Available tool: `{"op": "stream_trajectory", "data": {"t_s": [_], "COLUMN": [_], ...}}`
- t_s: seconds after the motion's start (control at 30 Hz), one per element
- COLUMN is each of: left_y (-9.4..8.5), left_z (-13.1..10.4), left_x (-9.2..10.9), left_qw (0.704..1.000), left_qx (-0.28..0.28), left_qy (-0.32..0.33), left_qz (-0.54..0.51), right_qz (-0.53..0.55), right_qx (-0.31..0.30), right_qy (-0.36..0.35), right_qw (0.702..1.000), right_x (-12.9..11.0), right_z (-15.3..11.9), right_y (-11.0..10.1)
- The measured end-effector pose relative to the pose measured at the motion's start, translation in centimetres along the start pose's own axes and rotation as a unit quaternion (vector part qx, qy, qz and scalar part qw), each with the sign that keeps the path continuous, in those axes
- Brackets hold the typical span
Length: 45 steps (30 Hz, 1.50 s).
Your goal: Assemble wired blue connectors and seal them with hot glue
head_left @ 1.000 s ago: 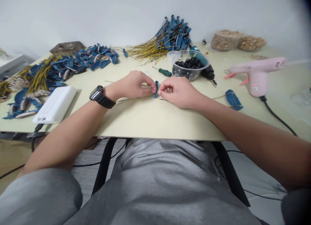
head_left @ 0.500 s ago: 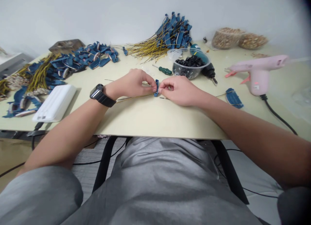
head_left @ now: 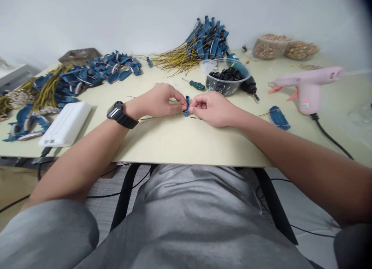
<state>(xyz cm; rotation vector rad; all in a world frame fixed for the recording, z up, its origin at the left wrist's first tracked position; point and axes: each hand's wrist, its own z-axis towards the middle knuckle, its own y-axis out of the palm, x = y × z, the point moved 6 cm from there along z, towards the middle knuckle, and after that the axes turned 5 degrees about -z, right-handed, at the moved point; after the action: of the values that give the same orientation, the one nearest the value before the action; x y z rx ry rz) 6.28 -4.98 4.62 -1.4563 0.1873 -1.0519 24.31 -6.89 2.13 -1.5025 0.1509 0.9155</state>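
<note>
Between my hands a small blue plastic part point(head_left: 187, 100) stands on edge, low over the table. My left hand point(head_left: 161, 100) is closed in a pinch at its left side, thumb and index finger on the part. From those fingertips a thin yellow and black wire point(head_left: 154, 117) runs left under the wrist. My right hand point(head_left: 215, 108) is pinched closed against the part's right side; what sits between its fingertips is too small to make out. Short dark wire ends point(head_left: 197, 118) show just below the right fingers.
Behind my hands are a green screwdriver point(head_left: 197, 85), a clear tub point(head_left: 222, 88) of black pieces and a power driver point(head_left: 250, 87). Blue parts with yellow wires are heaped at the back point(head_left: 207, 40) and left point(head_left: 95, 71). A pink glue gun point(head_left: 309, 87) stands right, a white power bank point(head_left: 65, 123) left.
Almost nothing differs. Both hands keep their pinch at the blue part, and the fingertips have shifted only slightly. The whole view has moved a little.
</note>
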Motion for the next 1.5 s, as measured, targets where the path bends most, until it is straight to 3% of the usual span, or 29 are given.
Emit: {"op": "stream_trajectory", "data": {"t_s": [0.27,0.53,0.67,0.87,1.5], "left_y": [0.1,0.2,0.2,0.2,0.0], "left_z": [-0.1,0.0,0.0,-0.1,0.0], "left_x": [0.1,0.3,0.3,0.4,0.3], "left_qw": [1.000,1.000,1.000,1.000,1.000], "left_qx": [0.012,0.011,0.010,0.018,0.007], "left_qy": [0.009,0.015,0.015,0.023,-0.007], "left_qz": [0.007,0.013,0.005,0.006,-0.007], "right_qz": [-0.036,-0.071,-0.069,-0.097,-0.033], "right_qx": [0.025,0.004,-0.018,-0.003,0.019], "right_qy": [-0.026,-0.009,-0.027,-0.058,-0.058], "right_qw": [0.999,0.997,0.997,0.994,0.998], "right_x": [0.0,-0.6,-0.6,-0.7,-0.4], "right_z": [0.0,-0.2,-0.3,-0.2,-0.4], "right_y": [0.0,-0.1,-0.2,-0.4,-1.0]}}
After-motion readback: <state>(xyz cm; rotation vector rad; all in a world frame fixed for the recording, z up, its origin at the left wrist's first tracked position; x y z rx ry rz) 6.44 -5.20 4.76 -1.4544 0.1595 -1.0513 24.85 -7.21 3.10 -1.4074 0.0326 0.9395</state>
